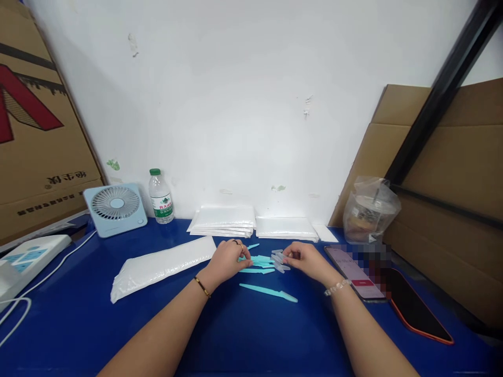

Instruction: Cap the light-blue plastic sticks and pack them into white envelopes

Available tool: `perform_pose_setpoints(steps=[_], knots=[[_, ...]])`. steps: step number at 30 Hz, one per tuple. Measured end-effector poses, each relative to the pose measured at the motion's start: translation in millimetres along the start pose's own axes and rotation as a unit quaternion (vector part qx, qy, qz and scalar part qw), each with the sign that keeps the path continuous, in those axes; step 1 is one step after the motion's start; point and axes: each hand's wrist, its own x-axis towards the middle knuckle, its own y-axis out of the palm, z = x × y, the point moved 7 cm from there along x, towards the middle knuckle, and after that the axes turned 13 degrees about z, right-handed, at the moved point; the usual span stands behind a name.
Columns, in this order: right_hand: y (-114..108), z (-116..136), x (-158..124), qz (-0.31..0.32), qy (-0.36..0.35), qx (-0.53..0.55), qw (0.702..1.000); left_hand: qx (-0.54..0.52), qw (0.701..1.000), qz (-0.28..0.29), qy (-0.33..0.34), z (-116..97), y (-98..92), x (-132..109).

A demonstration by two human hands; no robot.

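Several teal eyebrow razors (259, 259) lie in a small cluster on the blue table, between my two hands. One more teal razor (268, 291) rests apart, nearer to me. Clear plastic caps (280, 266) sit at the right ends of the clustered razors. My left hand (230, 259) is closed in a pinch at the handle end of a razor, thumb and fingertips together. From the right, my right hand (304, 257) pinches at a clear cap; its fingertips partly hide it. A white padded mailer bag (163, 267) lies beside my left hand.
Stacks of white packets (222, 220) lie against the wall. At left stand a blue fan (116, 207), a water bottle (161, 199) and a white power strip (31, 262). To the right are two phones (418, 303), a bagged cup (369, 212) and cardboard (451, 209).
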Motion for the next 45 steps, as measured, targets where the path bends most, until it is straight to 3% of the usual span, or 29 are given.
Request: perform_pose_setpoints(steps=[3, 7, 10, 14, 17, 21, 26, 30, 34, 37, 41, 45], knots=[[2, 3, -4, 0.024, -0.014, 0.005, 1.000, -0.009, 0.999, 0.010, 0.032, -8, 0.1, -4], [36, 14, -11, 0.207, -0.034, 0.030, 0.977, 0.024, 0.991, 0.077, 0.108, -33, 16.0, -9], [49, 19, -14, 0.250, -0.030, 0.024, 0.967, 0.050, 0.984, 0.115, 0.128, -41, 31.8, -9], [44, 21, -11, 0.209, -0.030, 0.037, 0.977, 0.046, 0.986, 0.111, 0.114, -36, 35.4, -4], [32, 17, -8, 0.170, -0.025, 0.072, 0.982, 0.033, 0.993, 0.080, 0.082, -28, 22.1, -3], [10, 4, -4, 0.073, -0.019, 0.125, 0.989, -0.019, 0.999, 0.031, 0.032, -9, 3.3, -6], [-5, -9, 0, -0.041, -0.011, 0.235, 0.971, -0.215, 0.976, 0.028, -0.006, 20, 6.5, -3], [-8, -18, 1, -0.123, 0.007, 0.326, 0.937, -0.204, 0.979, -0.018, -0.013, 26, 2.4, 2], [3, -23, 5, -0.100, 0.008, 0.440, 0.892, -0.146, 0.988, -0.039, 0.002, 20, -2.1, 1], [10, -19, 8, -0.077, -0.002, 0.467, 0.881, -0.092, 0.994, -0.050, 0.012, 16, -3.7, -1], [13, -13, 10, -0.082, -0.016, 0.445, 0.891, -0.045, 0.998, -0.050, 0.020, 14, -2.2, -1], [16, -10, 12, -0.073, -0.010, 0.383, 0.921, -0.026, 0.998, -0.043, 0.033, 10, -0.2, 0]])
